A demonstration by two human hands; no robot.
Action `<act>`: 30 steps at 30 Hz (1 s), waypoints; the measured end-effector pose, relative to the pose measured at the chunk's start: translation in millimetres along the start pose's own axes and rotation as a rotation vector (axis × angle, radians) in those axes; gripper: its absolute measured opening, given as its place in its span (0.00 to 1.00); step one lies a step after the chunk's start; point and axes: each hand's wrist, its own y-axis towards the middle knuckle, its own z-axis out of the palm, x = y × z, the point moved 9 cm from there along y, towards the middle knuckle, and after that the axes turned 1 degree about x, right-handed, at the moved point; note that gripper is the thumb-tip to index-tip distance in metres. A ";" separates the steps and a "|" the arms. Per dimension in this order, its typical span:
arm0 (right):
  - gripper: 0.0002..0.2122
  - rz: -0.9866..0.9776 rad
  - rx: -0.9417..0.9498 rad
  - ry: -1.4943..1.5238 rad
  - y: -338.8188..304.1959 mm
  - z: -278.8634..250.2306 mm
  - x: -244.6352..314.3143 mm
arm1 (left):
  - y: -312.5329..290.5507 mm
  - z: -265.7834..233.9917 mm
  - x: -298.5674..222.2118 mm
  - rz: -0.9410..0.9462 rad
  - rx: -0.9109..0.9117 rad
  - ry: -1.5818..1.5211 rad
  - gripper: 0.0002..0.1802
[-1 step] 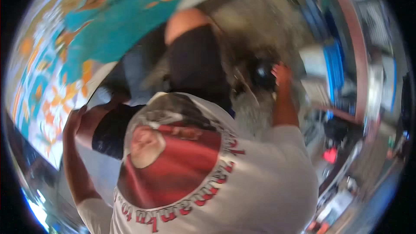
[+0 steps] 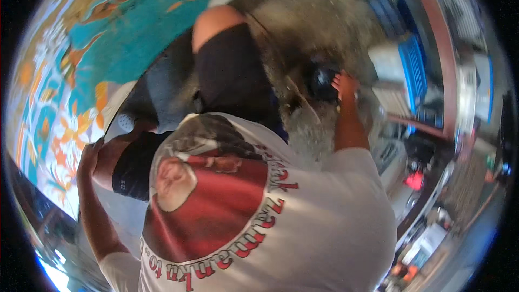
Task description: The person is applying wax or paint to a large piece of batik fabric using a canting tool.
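Observation:
My right hand reaches out to the right, its fingers apart at the edge of a dark, rounded, shiny object low on the ground. Whether the fingertips touch that object I cannot tell. On the other side, my left hand lies against my bent left knee, close to the edge of a large panel painted teal, white and orange. Its fingers are mostly hidden.
Thin sticks and debris lie on the rough grey floor near the dark object. At the right stand a blue-and-white stack and a reddish-brown frame post. A bright red item sits further back.
The whole view has shifted slightly and become sharper. My right hand remains beside the dark rounded object, and my left hand stays at the knee.

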 end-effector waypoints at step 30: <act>0.15 -0.227 1.147 0.877 -255.6 316.8 307.5 | -24.6 -2.8 -163.2 0.153 -0.191 0.335 0.26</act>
